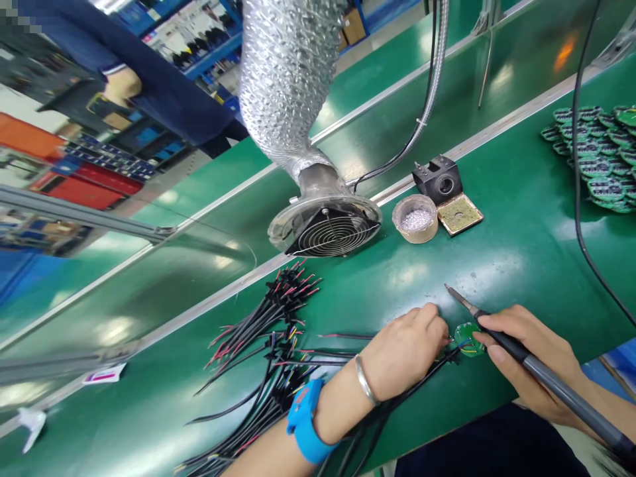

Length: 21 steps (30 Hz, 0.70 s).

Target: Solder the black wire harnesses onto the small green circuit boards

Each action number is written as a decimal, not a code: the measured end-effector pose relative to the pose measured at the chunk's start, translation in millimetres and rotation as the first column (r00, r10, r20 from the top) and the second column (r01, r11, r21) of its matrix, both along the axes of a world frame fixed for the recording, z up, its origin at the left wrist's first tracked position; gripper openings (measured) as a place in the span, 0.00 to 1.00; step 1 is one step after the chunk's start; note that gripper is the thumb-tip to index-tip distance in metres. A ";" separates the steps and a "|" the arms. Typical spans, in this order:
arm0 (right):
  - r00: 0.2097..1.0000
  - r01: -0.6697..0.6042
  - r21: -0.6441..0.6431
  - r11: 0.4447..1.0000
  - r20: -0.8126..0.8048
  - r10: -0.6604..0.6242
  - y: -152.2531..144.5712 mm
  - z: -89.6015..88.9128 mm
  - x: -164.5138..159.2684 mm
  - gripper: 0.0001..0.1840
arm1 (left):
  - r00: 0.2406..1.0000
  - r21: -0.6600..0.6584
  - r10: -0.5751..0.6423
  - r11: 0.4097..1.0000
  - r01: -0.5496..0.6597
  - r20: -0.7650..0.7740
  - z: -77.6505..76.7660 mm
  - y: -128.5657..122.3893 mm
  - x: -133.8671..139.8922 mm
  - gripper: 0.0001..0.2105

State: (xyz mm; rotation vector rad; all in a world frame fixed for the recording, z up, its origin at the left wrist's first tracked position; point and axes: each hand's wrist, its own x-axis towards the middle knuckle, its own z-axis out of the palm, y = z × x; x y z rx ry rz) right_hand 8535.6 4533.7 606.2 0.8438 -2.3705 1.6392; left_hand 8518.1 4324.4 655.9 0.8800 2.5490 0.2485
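Observation:
My right hand [539, 361] is closed around a soldering iron [531, 364], its bare tip pointing up and left above the green table. The thumb and a finger of that hand also touch the edge of a small round green circuit board [466, 339]. Thin coloured wires lie across the board, and a black cable [422, 383] leads away from it to the lower left. My left hand [410, 348], with a silver bangle and a blue wristband, is curled at the board's left side. Its fingertips are pinched together; what they hold is hidden.
Bundles of black cables [283, 301] with stripped ends lie left. A fume extractor [328, 225] hangs over the table. Behind stand a solder pot-like tub [416, 218], a sponge tray [460, 214] and an iron holder [438, 179]. Circuit boards [603, 162] are piled right; a person [163, 86] stands beyond.

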 end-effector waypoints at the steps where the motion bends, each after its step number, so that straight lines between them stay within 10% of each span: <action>1: 1.000 0.004 0.008 1.000 -0.015 -0.004 -0.2 -0.3 -0.4 0.19 | 0.994 0.046 0.078 0.996 -0.082 0.073 -0.1 1.6 -1.8 0.08; 8: 0.998 -0.008 0.070 0.998 -0.063 0.012 -2.6 -3.8 -0.1 0.20 | 0.837 0.020 0.421 0.890 -0.456 0.349 1.9 13.3 -10.5 0.03; 15: 0.998 0.047 -0.024 0.999 0.039 -0.046 14.8 4.5 -13.3 0.16 | 0.800 0.018 0.472 0.858 -0.514 0.372 3.1 16.4 -11.2 0.04; 21: 0.969 -0.216 -0.098 0.971 0.097 0.225 21.8 14.6 -34.4 0.11 | 0.818 0.042 0.454 0.866 -0.499 0.354 -0.1 16.2 -8.8 0.04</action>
